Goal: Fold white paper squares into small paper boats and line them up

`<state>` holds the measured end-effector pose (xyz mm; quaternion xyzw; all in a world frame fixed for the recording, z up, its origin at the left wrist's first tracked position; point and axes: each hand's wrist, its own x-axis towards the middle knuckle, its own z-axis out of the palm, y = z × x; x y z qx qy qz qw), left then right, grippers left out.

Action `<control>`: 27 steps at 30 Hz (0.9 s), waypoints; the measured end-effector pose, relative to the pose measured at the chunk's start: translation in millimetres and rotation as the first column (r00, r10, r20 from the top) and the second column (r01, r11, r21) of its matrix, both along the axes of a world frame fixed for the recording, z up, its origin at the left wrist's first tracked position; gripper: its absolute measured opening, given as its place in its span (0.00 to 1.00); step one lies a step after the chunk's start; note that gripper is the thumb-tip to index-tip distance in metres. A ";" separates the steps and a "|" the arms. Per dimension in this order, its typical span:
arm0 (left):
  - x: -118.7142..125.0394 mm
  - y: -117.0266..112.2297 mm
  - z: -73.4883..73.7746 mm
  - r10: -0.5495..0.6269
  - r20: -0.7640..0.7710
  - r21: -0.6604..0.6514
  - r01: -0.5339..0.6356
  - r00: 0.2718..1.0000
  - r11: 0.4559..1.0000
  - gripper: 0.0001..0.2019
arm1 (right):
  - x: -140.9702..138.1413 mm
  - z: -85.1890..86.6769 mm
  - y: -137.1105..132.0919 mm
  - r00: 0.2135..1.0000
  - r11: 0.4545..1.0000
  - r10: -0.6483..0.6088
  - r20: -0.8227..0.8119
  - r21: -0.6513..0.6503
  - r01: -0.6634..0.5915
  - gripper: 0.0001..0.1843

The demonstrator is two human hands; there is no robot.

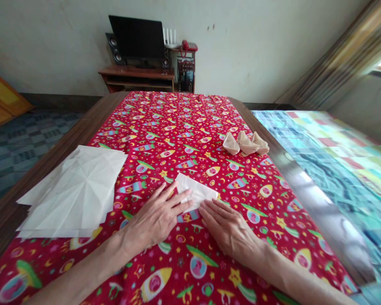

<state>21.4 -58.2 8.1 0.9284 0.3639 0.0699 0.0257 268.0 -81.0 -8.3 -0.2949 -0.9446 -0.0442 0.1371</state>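
A: What is lying under those fingers?

B: A small folded paper (198, 188), white and flat with straight edges. It's resting on the red cloth (178, 118), to the right of the paper stack (76, 195).

A: And the stack itself?

B: It's sitting as a loose pile of thin white sheets, their corners jutting out unevenly. The top one is showing creases that are fanning out from its middle like a star. The cloth is carrying a bright print of rockets and stars.

A: How are the hands?

B: Both are lying open, palms down, unclenched. The left hand (158, 212), the one nearer the stack, is spreading its fingers and touching the folded paper. The right hand (227, 224), farther right of the stack, is holding its fingers close together, tips meeting the paper's near right edge.

A: What's blocking the view?

B: The fingers are covering parts of the paper's edges.

A: Anything else around?

B: Well to the right of the stack, three cream folded pieces (247, 144) are standing close together. Far beyond the stack, a black monitor (136, 40) is standing on a brown desk (136, 73).
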 end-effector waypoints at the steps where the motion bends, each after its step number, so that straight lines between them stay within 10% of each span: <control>1: -0.3 0.2 0.4 0.012 -0.008 0.000 -0.012 1.000 1.000 0.28 | 3.7 -1.1 -0.2 1.000 1.000 -0.016 -0.008 0.012 0.016 0.21; 20: -15.0 -18.3 -2.1 -0.139 0.093 0.041 0.136 0.986 0.990 0.21 | 0.0 4.6 3.6 0.994 0.992 -0.040 -0.104 0.113 0.051 0.16; 27: 8.8 28.5 -4.4 -0.057 0.316 -0.102 0.094 0.947 0.990 0.09 | -9.1 6.9 29.6 0.943 0.956 -0.293 -0.160 -0.046 0.289 0.12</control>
